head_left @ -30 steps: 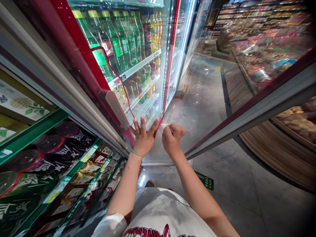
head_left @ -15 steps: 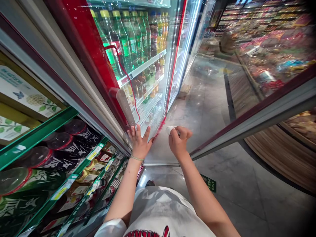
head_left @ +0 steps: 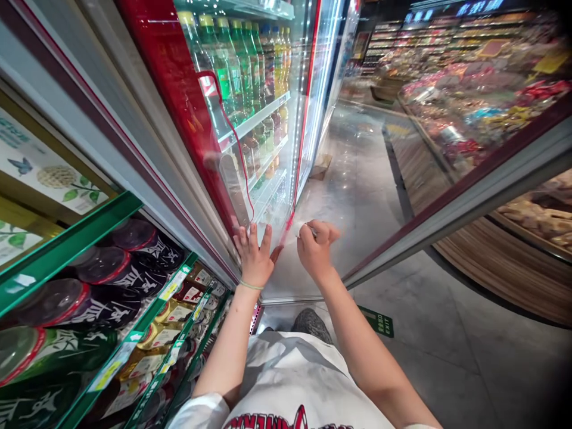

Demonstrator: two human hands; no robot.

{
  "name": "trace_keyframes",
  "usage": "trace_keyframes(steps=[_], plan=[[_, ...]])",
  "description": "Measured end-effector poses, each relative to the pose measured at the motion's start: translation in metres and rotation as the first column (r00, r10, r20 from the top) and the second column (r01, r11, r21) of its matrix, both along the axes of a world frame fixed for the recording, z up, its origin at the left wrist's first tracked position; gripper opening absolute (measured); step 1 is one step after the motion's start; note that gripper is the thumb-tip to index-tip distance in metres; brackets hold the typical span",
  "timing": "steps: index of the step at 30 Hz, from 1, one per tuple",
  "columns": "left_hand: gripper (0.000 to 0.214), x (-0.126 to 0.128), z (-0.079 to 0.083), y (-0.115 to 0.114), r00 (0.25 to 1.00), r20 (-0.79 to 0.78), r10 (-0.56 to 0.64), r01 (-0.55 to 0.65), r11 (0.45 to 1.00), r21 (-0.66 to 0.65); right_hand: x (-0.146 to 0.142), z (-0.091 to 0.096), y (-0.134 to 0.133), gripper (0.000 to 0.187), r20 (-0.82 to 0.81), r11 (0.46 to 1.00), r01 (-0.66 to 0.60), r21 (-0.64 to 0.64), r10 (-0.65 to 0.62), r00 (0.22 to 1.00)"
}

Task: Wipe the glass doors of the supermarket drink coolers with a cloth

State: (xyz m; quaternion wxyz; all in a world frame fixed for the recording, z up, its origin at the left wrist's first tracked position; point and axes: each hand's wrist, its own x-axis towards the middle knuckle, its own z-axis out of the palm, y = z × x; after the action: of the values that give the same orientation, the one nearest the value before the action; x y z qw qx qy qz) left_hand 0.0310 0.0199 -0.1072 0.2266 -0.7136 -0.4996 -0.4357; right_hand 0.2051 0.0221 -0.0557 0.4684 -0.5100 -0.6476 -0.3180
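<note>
My left hand [head_left: 256, 256] lies with fingers spread against the clear glass door [head_left: 357, 196], near its left edge. A thin pale band circles that wrist. My right hand [head_left: 316, 250] is closed in front of the glass, to the right of the left one. A small white wad is in its fingers; only a bit shows at the fingertips, and I cannot tell its material. Above my left hand, a long grey handle [head_left: 235, 186] and a red curved line [head_left: 241, 158] show on the door side. Bottled drinks [head_left: 241, 62] stand on lit shelves behind the glass.
On the left, green-edged shelves [head_left: 147, 319] hold large dark bottles [head_left: 105, 268] and smaller packs. The door's metal frame [head_left: 447, 223] slants up to the right. Beyond it are a round wooden display [head_left: 504, 262] and bins of packaged goods [head_left: 465, 113]. An exit sign [head_left: 378, 322] lies on the floor.
My right hand has moved slightly left and up, and less of the white wad shows. My left hand stays spread, slightly shifted. The view has turned a little.
</note>
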Motion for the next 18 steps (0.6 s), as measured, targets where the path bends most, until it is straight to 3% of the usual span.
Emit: trace_keyframes(steps=[2, 6, 11, 15, 18], plan=[[0.089, -0.002, -0.003, 0.002, 1.000, -0.003, -0.008, 0.008, 1.000, -0.020, -0.003, -0.002, -0.001, 0.027, 0.015, 1.000, -0.007, -0.016, 0.007, 1.000], [0.082, -0.006, -0.010, 0.004, 1.000, 0.016, -0.023, 0.025, 0.995, -0.099, -0.008, -0.003, -0.002, 0.025, -0.115, 0.999, 0.048, -0.019, -0.050, 0.992], [0.085, -0.006, -0.009, 0.005, 0.999, 0.002, -0.036, 0.036, 0.997, -0.063, -0.014, 0.000, -0.005, 0.028, 0.094, 0.999, -0.040, 0.006, 0.039, 0.995], [0.087, -0.005, -0.007, 0.005, 0.999, 0.004, -0.046, 0.046, 0.998, -0.040, -0.020, 0.000, -0.004, 0.022, -0.068, 0.999, 0.028, 0.020, -0.027, 0.997], [0.085, -0.006, -0.007, 0.004, 0.998, 0.014, -0.055, 0.056, 0.996, -0.064, -0.025, -0.003, -0.002, 0.024, 0.071, 1.000, 0.003, -0.007, -0.002, 0.997]])
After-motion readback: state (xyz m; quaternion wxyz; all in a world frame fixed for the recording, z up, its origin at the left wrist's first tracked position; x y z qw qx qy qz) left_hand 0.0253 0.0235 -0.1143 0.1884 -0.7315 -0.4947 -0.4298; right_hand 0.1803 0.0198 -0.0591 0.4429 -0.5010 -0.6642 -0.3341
